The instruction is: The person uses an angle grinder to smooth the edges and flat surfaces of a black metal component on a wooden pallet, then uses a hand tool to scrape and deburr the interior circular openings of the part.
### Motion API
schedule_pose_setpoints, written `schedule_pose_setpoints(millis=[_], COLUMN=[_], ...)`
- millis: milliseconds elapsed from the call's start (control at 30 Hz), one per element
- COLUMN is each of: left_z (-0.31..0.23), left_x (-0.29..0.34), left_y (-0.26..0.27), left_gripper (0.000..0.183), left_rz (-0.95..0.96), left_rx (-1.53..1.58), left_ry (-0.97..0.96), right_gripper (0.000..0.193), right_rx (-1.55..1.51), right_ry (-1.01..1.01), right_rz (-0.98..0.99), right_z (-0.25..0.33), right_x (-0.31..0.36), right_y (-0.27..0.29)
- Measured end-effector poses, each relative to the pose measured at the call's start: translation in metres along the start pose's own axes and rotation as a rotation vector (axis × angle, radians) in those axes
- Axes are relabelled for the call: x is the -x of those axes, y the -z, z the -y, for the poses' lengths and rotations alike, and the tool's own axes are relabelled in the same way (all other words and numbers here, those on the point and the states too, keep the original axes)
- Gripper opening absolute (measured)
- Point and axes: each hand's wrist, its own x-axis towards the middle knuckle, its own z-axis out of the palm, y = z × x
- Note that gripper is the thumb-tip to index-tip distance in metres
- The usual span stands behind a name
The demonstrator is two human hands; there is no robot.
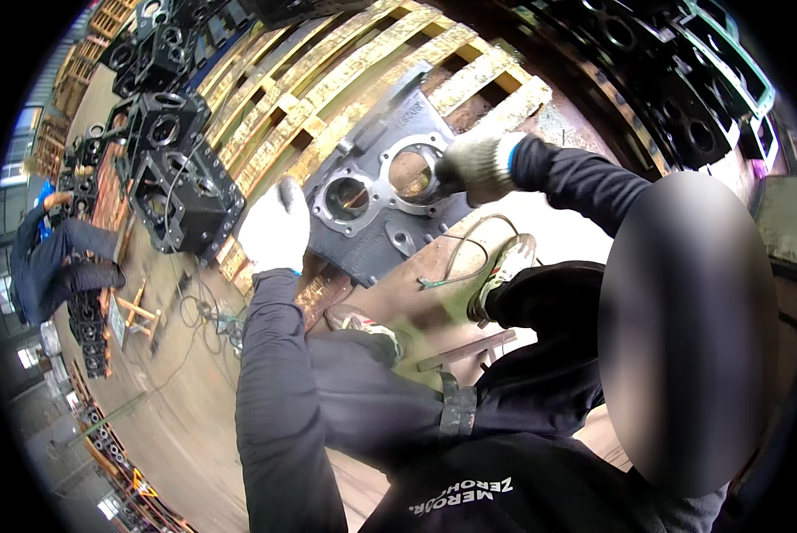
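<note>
A grey cast metal housing (363, 242) with two large round bores lies in front of me on a wooden pallet. My left hand (276, 224), in a white glove, is closed at the housing's left edge; bright glare hides most finger detail. At the right side, next to the larger bore, my right hand (480, 167) is closed on the housing, its glove darkened at the fingers. The fingertips of both hands are hidden.
The slatted pallet (345, 84) extends beyond the housing. Dark castings (185, 195) stand left, others (683, 115) far right. A thin hose (456, 258) lies by my shoe (510, 262). A small metal stand (467, 350) is between my legs. Another person (56, 253) bends at the far left.
</note>
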Motion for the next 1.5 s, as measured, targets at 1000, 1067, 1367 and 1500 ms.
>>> schedule_pose_setpoints(millis=[1000, 1067, 1367, 1500], left_z=[0.000, -0.001, 0.003, 0.002], left_x=[0.003, 0.003, 0.004, 0.003], left_y=[-0.013, -0.010, -0.010, -0.012], left_gripper=[0.046, 0.048, 0.053, 0.051], left_rz=[-0.089, -0.063, -0.057, -0.106], left_rx=[0.179, 0.174, 0.031, 0.109], left_ry=[-0.026, -0.017, -0.022, -0.046], right_gripper=[0.028, 0.031, 0.024, 0.026], right_rx=[-1.237, -1.604, -1.029, -1.459], right_ry=[-0.081, -0.132, -0.053, -0.302], right_rz=[-0.942, -0.826, -1.138, -0.848], right_z=[-0.029, -0.032, 0.025, 0.030], right_x=[-0.030, -0.025, -0.063, -0.041], right_y=[-0.048, -0.034, -0.014, -0.008])
